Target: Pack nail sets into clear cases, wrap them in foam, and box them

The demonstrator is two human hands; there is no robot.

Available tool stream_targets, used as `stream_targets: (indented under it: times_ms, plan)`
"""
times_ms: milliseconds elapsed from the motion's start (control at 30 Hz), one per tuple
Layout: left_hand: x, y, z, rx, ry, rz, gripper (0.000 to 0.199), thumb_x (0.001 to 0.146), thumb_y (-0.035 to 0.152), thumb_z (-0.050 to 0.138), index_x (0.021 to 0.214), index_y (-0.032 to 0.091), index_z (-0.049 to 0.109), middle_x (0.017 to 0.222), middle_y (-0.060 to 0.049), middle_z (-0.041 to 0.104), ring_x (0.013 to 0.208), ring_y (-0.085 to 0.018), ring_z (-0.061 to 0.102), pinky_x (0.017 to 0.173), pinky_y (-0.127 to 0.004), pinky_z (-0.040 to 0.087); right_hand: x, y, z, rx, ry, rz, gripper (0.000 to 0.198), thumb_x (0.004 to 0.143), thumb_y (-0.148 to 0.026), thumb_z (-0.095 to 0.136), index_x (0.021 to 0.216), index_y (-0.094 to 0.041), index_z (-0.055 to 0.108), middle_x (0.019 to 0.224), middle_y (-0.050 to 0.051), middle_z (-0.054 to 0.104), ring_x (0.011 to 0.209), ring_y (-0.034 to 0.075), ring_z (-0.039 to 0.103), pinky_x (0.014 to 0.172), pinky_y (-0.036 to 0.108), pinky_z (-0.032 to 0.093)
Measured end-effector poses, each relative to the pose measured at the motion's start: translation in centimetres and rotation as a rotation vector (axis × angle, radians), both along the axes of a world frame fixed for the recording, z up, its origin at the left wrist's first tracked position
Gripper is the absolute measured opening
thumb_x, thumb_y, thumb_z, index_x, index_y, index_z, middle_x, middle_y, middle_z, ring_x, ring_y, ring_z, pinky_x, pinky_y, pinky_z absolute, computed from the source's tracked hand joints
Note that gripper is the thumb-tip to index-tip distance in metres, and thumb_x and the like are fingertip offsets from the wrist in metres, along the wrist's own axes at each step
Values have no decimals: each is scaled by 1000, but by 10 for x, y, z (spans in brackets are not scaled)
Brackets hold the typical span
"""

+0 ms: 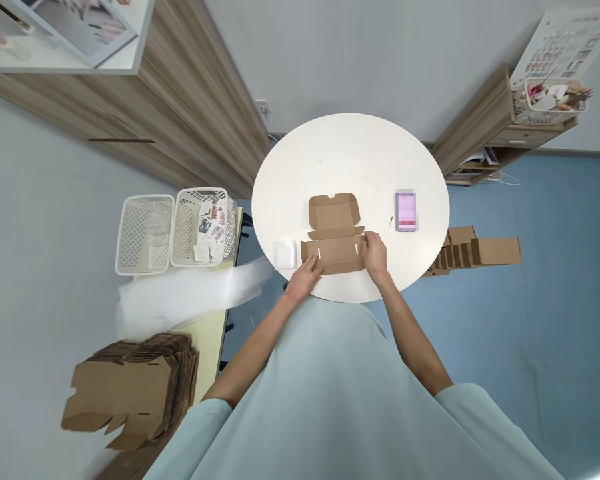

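An unfolded brown cardboard box (334, 218) lies on the white oval table (325, 157), its lid panel pointing away from me. Two small white slots show in the nearer panel. My left hand (303, 279) grips the near left side of the cardboard, its fingers bent over the side flap. On the opposite side, my right hand (375, 256) is closed around the right flap, with the thumb and some fingertips partly hidden. Just left of the cardboard sits a small white square item (285, 255), close to my left hand.
A phone with a pink, blurred screen (406, 211) lies at the table's right. Two white baskets (145, 200), a white wrapping roll (175, 300) and a stack of flat cardboard boxes (125, 390) are on the left. Folded cardboard boxes (497, 251) stand beyond the table's right edge.
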State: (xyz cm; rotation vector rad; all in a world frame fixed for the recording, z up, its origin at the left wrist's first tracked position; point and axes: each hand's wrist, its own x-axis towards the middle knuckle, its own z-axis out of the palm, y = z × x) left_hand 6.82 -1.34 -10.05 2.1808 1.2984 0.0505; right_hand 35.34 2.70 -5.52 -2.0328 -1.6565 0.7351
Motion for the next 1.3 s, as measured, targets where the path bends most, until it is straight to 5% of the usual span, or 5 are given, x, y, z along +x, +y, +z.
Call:
stream_targets:
  times_ms: [300, 667, 833, 967, 1300]
  plan:
    - [-6, -9, 4, -38, -2, 84, 42, 105, 14, 46, 136, 20, 74, 163, -12, 56, 156, -28, 48, 127, -45, 43, -53, 54, -14, -234, 6, 22, 52, 99, -25, 59, 147, -9, 47, 153, 28, 48, 141, 39, 49, 109, 54, 53]
    - [-4, 1, 27, -47, -91, 325, 31, 93, 14, 60, 109, 24, 84, 138, -6, 75, 125, -26, 73, 114, -39, 56, -20, -11, -11, -293, 157, 151, 112, 77, -48, 89, 169, -31, 28, 156, 16, 40, 120, 30, 70, 107, 47, 57]
    - [-1, 7, 36, -107, -38, 429, 49, 91, 14, 64, 139, 22, 68, 128, -8, 79, 116, -28, 75, 102, -38, 58, -27, -39, -9, -359, 37, 252, 136, 70, -45, 96, 175, -31, 10, 161, 21, 34, 147, 42, 50, 107, 53, 56]
    - [2, 16, 38, -92, 6, 413, 79, 93, 14, 63, 167, 27, 39, 128, -8, 77, 116, -28, 74, 98, -37, 56, -31, -43, -7, -386, 3, 241, 134, 75, -44, 95, 175, -33, 6, 164, 21, 32, 142, 40, 55, 105, 50, 56]
    - [7, 27, 52, -21, 236, 420, 47, 103, 31, 60, 150, 26, 58, 130, -13, 69, 112, -31, 72, 86, -37, 56, -23, -32, -1, -396, -23, 285, 121, 80, -46, 92, 174, -33, 17, 164, 20, 35, 137, 38, 59, 99, 44, 57]
